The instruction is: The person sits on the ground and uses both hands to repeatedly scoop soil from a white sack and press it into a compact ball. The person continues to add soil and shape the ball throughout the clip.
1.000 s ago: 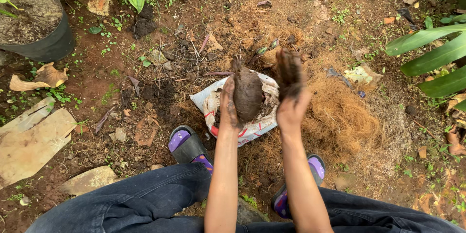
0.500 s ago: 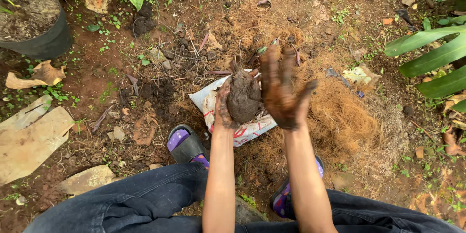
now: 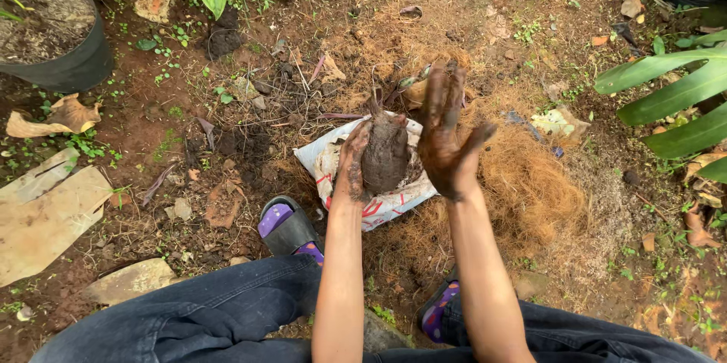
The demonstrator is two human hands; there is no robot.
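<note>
Two muddy hands work over a white sack (image 3: 379, 208) on the ground. My left hand (image 3: 353, 162) cups the soil ball (image 3: 386, 152) from the side, fingers curled against it. My right hand (image 3: 445, 140) hovers just beside it, fingers spread, holding nothing. I judge even pressing from both palms, with steady support underneath, keeps the ball from crumbling.

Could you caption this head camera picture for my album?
Left hand cradles a mud ball; muddy right hand open beside it.

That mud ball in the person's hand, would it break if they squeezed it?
Probably. The mud ball looks like damp packed soil, so it may crumble or dent. It seems heavy for its size, since the left hand cups it from beside. It smears too: the right hand is coated.
</note>
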